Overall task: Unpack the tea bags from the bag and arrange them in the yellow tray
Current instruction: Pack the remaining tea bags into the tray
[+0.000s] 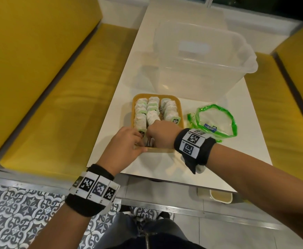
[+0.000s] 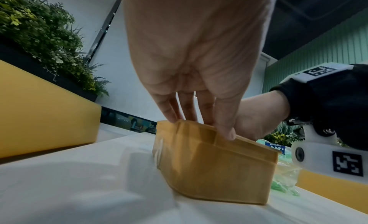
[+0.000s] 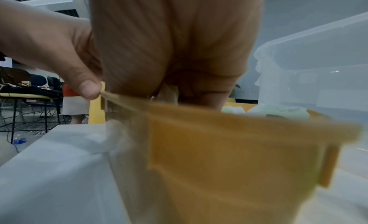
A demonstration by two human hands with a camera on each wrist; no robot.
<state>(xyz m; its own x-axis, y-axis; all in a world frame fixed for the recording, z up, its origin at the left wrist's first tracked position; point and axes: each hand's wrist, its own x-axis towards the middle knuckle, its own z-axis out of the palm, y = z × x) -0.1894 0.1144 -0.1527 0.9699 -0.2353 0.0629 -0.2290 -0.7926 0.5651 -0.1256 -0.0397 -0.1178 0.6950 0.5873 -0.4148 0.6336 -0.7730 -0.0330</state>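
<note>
Your white rectangular worktop point(image 1: 246, 141) runs between two yellow padded benches point(image 1: 39, 87), and at its far end stands the big clear plastic storage tub point(image 1: 201, 56). Just in front of that tub sits the shallow yellow plastic tray point(image 1: 181, 114), and inside it your white paper tea bags with green tags point(image 1: 154, 112) lie in three rows. To the right of the tray, near but apart from it, the clear plastic bag with the green zip rim point(image 1: 217, 121) lies open and flat on the worktop. Both your hands are at the tray's near end, side by side. Your left hand point(image 1: 123, 142) has its thumb on the near rim and its fingers point(image 2: 169, 111) reaching down inside the wall. Your right hand point(image 1: 162, 134) is curled into the tray over the bags; I cannot tell whether it is pinching one.
</note>
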